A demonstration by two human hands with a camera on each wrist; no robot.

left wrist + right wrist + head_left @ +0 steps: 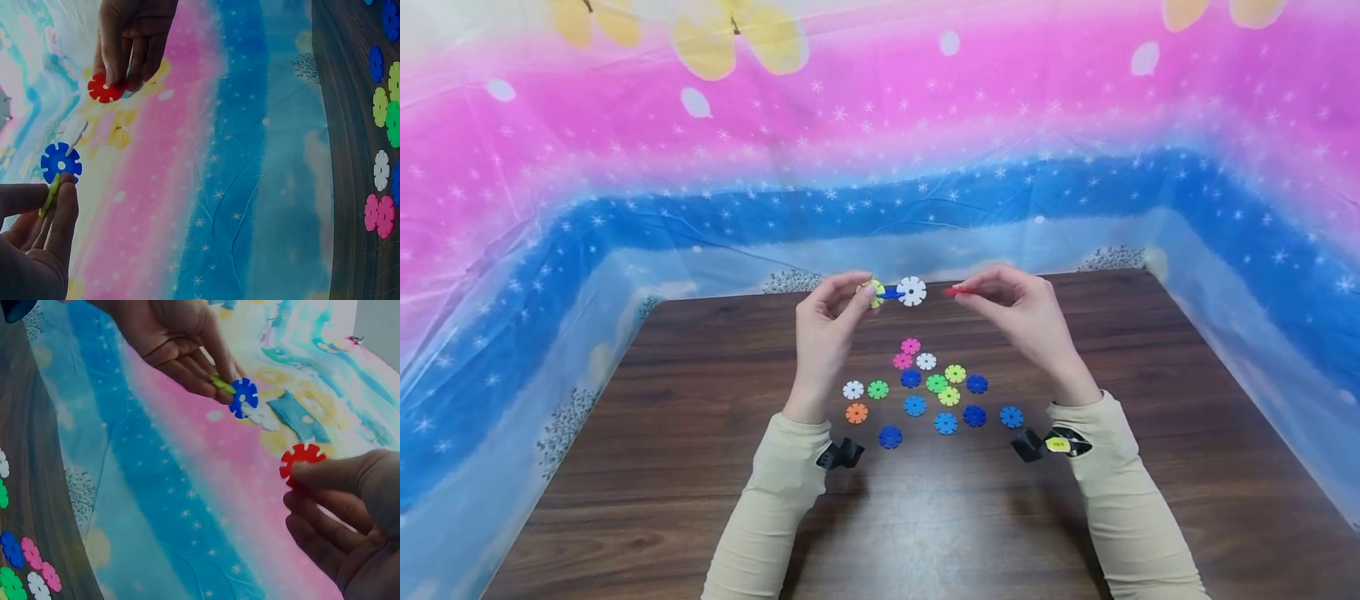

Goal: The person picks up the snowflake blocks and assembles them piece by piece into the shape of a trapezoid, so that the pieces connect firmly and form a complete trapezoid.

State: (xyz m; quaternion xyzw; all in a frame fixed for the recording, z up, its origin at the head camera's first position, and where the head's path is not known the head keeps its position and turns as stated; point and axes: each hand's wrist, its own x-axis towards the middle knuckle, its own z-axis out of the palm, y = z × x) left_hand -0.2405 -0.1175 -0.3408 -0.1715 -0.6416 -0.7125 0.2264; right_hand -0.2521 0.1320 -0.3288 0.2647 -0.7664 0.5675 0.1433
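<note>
Fingers (pixel 65 215) of the left hand (pixel 822 337) pinch a yellow disc (pixel 49 196), the right hand (pixel 1028 321) a red disc (pixel 300 455); bumps could unseat the linked white disc (pixel 917 289).

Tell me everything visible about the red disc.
The red disc is thin, round and plastic-looking, with notches around its rim. The right hand pinches it off the table, the thumb covering part of one face. It shows edge-on in the head view, apart from the joined yellow, blue and white discs.
</note>
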